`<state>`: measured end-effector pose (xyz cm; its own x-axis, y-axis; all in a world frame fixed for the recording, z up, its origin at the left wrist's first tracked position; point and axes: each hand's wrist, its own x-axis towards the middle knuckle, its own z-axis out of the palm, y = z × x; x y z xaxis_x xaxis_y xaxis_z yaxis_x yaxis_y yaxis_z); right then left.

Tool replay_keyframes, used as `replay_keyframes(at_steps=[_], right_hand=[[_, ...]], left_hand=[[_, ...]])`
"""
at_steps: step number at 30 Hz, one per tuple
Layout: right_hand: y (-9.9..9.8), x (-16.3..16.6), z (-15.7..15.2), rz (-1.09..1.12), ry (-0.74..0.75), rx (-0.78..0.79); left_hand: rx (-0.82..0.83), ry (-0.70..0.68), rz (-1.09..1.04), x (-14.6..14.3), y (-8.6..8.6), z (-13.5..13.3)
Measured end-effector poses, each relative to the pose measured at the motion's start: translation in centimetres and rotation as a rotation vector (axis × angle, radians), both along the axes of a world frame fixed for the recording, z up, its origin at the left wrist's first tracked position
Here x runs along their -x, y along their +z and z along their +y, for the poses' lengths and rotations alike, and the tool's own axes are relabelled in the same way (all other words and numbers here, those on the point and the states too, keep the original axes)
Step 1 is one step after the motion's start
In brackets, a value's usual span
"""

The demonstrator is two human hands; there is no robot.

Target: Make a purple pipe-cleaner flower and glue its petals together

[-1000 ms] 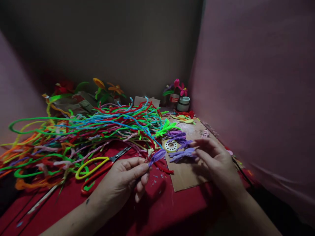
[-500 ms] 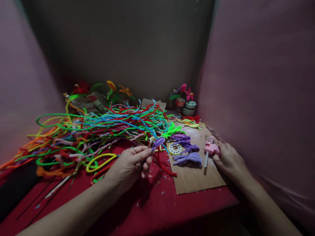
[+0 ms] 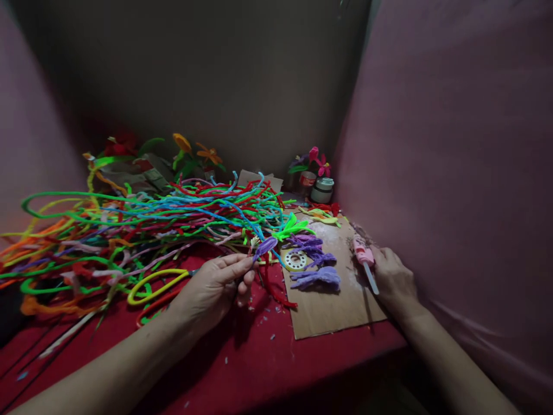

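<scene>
My left hand (image 3: 215,286) pinches a small purple pipe-cleaner petal (image 3: 265,246) and holds it up above the red table. My right hand (image 3: 390,278) grips a pink glue gun (image 3: 363,257) at the right edge of a cardboard sheet (image 3: 337,300); a white glue stick pokes from its rear towards me. On the cardboard lie more purple petals (image 3: 317,278) and a white tape ring (image 3: 296,260).
A big tangle of coloured pipe cleaners (image 3: 129,230) covers the left of the red table (image 3: 259,363). Yellow-handled scissors (image 3: 155,285) lie beside my left hand. Finished flowers (image 3: 317,158) and small jars (image 3: 322,189) stand at the back. A pink wall (image 3: 453,173) rises close on the right.
My right hand left the purple petals, went right to the pink glue gun and took hold of it, turning it. My left hand kept the purple petal held up.
</scene>
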<state>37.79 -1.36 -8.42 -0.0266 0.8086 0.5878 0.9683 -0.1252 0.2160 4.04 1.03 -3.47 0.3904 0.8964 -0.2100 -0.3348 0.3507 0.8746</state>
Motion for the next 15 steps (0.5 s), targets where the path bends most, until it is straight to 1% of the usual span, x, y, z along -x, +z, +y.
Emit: replay_keyframes(at_steps=[2,4,7,10,12,15], right_hand=[[0.0,0.2,0.0,-0.062,0.043,-0.125],[0.1,0.5,-0.5,-0.075,0.100,-0.244],[0.4,1.8,-1.9,0.004,0.159,-0.355],[0.4,4.1,-3.6,0.172,0.220,-0.344],[0.1,5.3,-4.3,0.243,0.251,-0.273],[-0.7,6.0,-4.4,0.195,0.208,-0.244]], left_hand=[[-0.005,-0.033,-0.008,0.0,0.1,-0.2],[-0.007,-0.043,-0.017,0.0,0.2,-0.4],[-0.014,-0.024,-0.034,0.1,0.2,-0.5],[-0.020,-0.012,-0.043,0.4,0.1,-0.4],[-0.016,-0.007,-0.042,0.5,-0.1,-0.4],[0.002,-0.007,-0.034,0.6,-0.2,-0.4]])
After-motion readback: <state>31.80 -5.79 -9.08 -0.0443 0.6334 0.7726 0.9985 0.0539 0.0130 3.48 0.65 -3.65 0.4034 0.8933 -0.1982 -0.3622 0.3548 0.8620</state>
